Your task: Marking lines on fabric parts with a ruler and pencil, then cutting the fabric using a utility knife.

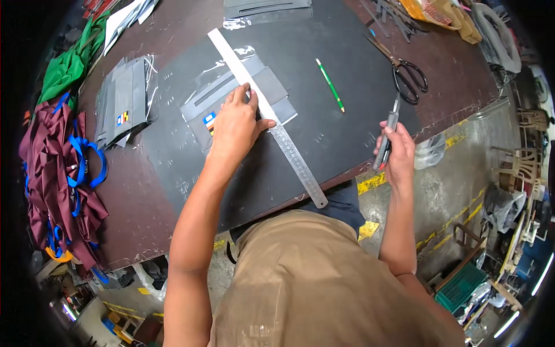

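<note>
My left hand [237, 124] presses flat, fingers spread, on a grey piece in clear plastic [272, 87] and touches the long steel ruler [289, 150] that lies diagonally across it on the black cutting mat [324, 133]. A small coloured label [208, 120] shows by my wrist. My right hand [398, 151] is off the mat's right edge, closed around a utility knife [388, 134] with its blade end pointing up toward the table.
A green pencil [330, 85] and black-handled scissors [409, 75] lie on the mat's right part. A stack of grey pieces [124, 101] sits left, maroon bags with blue straps [58, 173] and green cloth [66, 69] beyond. Floor clutter and a green crate [459, 286] are right.
</note>
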